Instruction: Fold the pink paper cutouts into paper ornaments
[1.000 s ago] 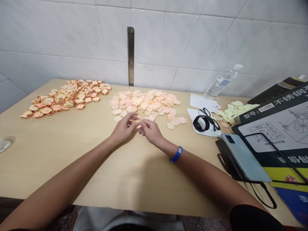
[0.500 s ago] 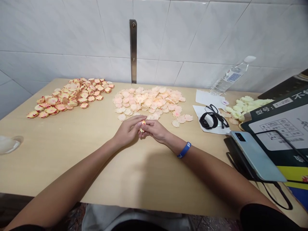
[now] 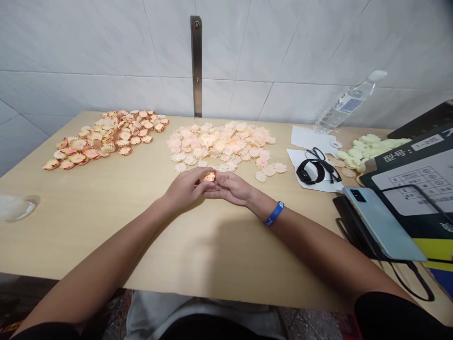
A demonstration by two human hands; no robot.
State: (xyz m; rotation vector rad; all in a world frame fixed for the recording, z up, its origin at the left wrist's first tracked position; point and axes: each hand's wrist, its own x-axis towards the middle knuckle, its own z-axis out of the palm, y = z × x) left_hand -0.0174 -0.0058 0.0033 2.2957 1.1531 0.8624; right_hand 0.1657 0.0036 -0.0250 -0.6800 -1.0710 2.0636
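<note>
Between my two hands, above the middle of the table, is a small cream flower-shaped piece (image 3: 209, 177) with a scalloped, red-tipped edge. My left hand (image 3: 186, 189) grips it from the left between thumb and fingers. From the other side my right hand (image 3: 231, 187) has its fingers closed at the piece's right edge, partly hiding it. Just beyond the hands lies a heap of pale pink and cream scalloped discs (image 3: 221, 141). Farther left is a pile of similar pieces with red-tipped edges (image 3: 106, 137).
On the right are a clear bottle (image 3: 347, 104), black eyeglasses (image 3: 329, 167), a black wristband (image 3: 307, 171), pale green pieces (image 3: 368, 150), a light blue phone (image 3: 384, 224) with a cable, and a dark printed box (image 3: 421, 174). A whitish cup (image 3: 16, 208) is at the left edge.
The piece has been turned in my fingers, so more of its face and red-dotted rim shows. My right hand has opened out somewhat. The view has shifted slightly.
</note>
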